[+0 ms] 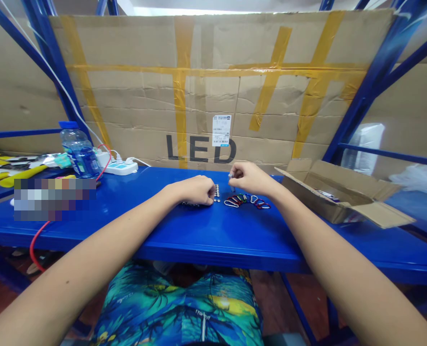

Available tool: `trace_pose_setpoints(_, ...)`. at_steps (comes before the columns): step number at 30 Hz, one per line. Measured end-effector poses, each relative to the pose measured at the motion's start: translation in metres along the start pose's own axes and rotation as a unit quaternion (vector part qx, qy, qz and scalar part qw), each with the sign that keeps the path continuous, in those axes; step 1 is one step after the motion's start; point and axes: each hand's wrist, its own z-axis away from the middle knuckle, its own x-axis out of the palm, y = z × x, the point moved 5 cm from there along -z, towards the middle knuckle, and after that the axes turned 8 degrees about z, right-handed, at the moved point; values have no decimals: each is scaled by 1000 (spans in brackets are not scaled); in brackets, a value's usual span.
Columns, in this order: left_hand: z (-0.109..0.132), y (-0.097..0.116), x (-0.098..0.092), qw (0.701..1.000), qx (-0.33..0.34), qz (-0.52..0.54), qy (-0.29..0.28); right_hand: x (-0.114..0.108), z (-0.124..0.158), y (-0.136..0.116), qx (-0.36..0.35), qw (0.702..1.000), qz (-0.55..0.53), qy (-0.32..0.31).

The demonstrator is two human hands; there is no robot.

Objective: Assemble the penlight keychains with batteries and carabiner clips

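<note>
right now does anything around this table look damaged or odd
The cardboard sheet behind the blue table looks worn: creased and striped with yellow tape. The carabiners lie in a curved row; no spill shows.

The clothing (pixel 177 307) is blue with palm-tree prints.

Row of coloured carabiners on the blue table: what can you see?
The arched row of coloured, elongated, metal-looking carabiners lies on the glossy blue table, nearer the person than the bare right hand; no hand visibly touches it. Red, green and silver show; the loops fan close together, too small to count.
</note>
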Motion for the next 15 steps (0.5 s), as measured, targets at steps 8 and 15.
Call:
trace_pose_setpoints(8, 4, 5, -1, 999, -15, 38, -30, 0, 2, -5, -7, 995, -101, -17)
trace_pose_setpoints(15, 2, 0, -17, 993, 41, 79, 82, 1, -1, -2, -46, 991, -125, -25)
